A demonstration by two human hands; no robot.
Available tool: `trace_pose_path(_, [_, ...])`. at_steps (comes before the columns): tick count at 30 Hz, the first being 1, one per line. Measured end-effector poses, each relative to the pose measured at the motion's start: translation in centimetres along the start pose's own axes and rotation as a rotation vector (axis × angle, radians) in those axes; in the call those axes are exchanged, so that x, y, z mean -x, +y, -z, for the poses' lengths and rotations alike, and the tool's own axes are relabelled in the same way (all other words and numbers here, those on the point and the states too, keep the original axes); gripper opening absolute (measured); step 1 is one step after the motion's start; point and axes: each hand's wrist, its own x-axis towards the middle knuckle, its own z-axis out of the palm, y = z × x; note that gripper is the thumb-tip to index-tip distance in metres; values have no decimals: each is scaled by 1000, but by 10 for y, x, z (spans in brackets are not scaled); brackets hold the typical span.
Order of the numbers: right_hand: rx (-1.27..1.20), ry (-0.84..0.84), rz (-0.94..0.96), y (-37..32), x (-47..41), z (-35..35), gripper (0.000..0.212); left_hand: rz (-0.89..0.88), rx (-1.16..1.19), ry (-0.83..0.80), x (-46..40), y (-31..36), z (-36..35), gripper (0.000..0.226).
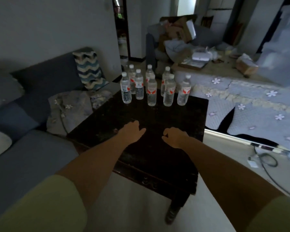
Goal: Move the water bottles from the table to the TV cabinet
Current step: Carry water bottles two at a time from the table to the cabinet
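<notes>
Several clear water bottles [151,93] with white caps and red labels stand upright in a cluster at the far end of a dark wooden table [182,124]. My left hand [132,129] hovers over the table's middle, fingers loosely curled, holding nothing. My right hand [176,137] hangs beside it, fingers also loosely curled and empty. Both hands are well short of the bottles. No TV cabinet is in sight.
A grey sofa [23,114] with a zigzag cushion [89,71] lies left of the table. Another sofa under a flowered cover [251,104] stands to the right. A power strip and cable [266,148] lie on the floor at right. Boxes [179,30] pile up behind.
</notes>
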Motion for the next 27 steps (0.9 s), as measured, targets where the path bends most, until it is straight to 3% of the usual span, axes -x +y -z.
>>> trace_pose_path(13, [-109,93,-206,69,-95,23,40,-218,-14,-122,-132,49,-17,52])
trace_pose_path(23, [-139,77,-205,144,-205,69,38,-168,90,-196,-254,98,-8,53])
trace_pose_path(27, [-220,90,-239,175,-239,74,37,-97,176,-231,-288,121,-23,70])
